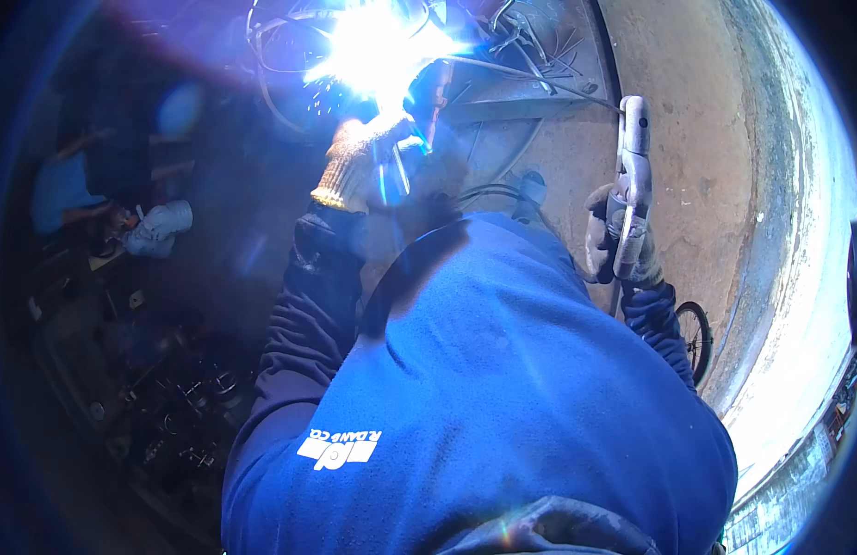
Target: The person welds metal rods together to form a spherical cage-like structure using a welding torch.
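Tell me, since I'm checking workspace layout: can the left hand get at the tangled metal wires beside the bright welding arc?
Probably yes: the left hand, in a knit glove, is already raised beside the tangled metal wires, nothing visibly between them.

You see two gloved hands (left hand (pixel 359 166), right hand (pixel 618 245)), one clamp tool (pixel 630 185), one welding flash (pixel 378 46).

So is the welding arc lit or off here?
Lit: a blinding white arc throws sparks just above the gloved left hand.
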`<move>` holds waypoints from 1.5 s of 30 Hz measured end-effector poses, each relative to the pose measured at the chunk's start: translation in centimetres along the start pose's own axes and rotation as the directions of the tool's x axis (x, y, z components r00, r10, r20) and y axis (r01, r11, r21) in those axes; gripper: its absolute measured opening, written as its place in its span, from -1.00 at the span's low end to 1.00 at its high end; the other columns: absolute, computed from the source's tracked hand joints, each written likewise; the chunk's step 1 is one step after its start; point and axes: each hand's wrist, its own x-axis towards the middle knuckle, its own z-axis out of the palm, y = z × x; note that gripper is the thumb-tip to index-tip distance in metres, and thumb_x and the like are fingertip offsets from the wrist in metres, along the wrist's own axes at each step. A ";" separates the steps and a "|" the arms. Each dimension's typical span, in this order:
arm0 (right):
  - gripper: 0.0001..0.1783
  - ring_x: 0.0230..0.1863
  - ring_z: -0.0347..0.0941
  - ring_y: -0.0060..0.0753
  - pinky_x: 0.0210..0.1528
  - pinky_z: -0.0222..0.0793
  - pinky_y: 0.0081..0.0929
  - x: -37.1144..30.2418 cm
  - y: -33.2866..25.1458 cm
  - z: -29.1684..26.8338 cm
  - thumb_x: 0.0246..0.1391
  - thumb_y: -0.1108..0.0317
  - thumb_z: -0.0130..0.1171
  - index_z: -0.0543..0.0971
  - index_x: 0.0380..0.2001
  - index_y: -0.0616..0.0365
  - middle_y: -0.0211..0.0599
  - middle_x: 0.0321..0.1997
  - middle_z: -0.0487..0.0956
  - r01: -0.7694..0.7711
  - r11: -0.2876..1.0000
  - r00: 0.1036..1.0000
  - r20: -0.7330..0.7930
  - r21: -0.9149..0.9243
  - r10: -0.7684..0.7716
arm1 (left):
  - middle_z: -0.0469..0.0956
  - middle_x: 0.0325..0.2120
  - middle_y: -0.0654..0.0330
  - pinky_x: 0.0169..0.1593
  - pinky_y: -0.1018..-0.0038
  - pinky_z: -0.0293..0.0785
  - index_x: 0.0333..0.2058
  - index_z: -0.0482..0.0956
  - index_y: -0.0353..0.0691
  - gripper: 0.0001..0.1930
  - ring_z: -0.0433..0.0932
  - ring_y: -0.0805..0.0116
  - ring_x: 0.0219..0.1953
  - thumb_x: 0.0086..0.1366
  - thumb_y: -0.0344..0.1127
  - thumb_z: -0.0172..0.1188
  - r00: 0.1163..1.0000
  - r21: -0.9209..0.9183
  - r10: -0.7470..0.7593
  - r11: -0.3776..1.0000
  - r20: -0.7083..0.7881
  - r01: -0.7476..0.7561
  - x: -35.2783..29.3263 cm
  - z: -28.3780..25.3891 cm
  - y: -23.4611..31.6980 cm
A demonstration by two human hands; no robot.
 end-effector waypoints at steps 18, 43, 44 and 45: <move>-0.44 -0.42 0.56 -0.53 -0.34 0.52 -0.54 -1.1 4.2 -1.9 -0.07 0.29 0.44 0.45 -0.03 0.30 -0.41 -0.41 0.58 0.196 0.633 0.931 -0.059 -0.749 -0.359 | 0.62 -0.37 0.08 -0.28 0.44 0.61 -0.22 0.56 -0.43 -0.67 0.63 0.31 -0.39 0.06 -0.34 0.29 0.996 -0.119 -0.094 0.989 -0.001 0.093 0.3 -0.2 -0.4; -0.61 -0.39 0.48 -0.61 -0.29 0.40 -0.56 -1.0 4.1 -1.6 -0.07 0.30 0.39 0.54 -0.18 0.21 -0.52 -0.43 0.55 0.237 0.583 0.927 0.001 -0.777 -0.375 | 0.57 -0.44 0.23 -0.35 0.53 0.51 -0.27 0.58 -0.30 -0.85 0.56 0.46 -0.45 0.19 -0.39 0.25 0.999 -0.052 -0.036 0.998 0.008 0.037 -0.7 0.3 0.8; -0.49 -0.30 0.49 -0.58 -0.20 0.41 -0.53 -1.1 4.2 -2.0 -0.12 0.22 0.43 0.51 -0.11 0.22 -0.47 -0.33 0.56 0.212 0.614 0.938 -0.018 -0.760 -0.346 | 0.57 -0.45 0.23 -0.36 0.53 0.49 -0.26 0.58 -0.30 -0.83 0.55 0.46 -0.46 0.18 -0.38 0.26 1.000 -0.012 0.001 1.000 -0.006 -0.001 -0.5 0.2 0.4; -0.37 -0.20 0.50 -0.54 -0.12 0.41 -0.50 -1.2 4.3 -2.0 -0.16 0.15 0.48 0.49 -0.04 0.22 -0.42 -0.22 0.57 0.186 0.643 0.948 -0.036 -0.742 -0.316 | 0.57 -0.46 0.23 -0.36 0.53 0.48 -0.26 0.58 -0.30 -0.81 0.54 0.46 -0.47 0.17 -0.37 0.27 0.999 0.028 0.039 0.999 -0.019 -0.038 -0.2 0.0 -0.1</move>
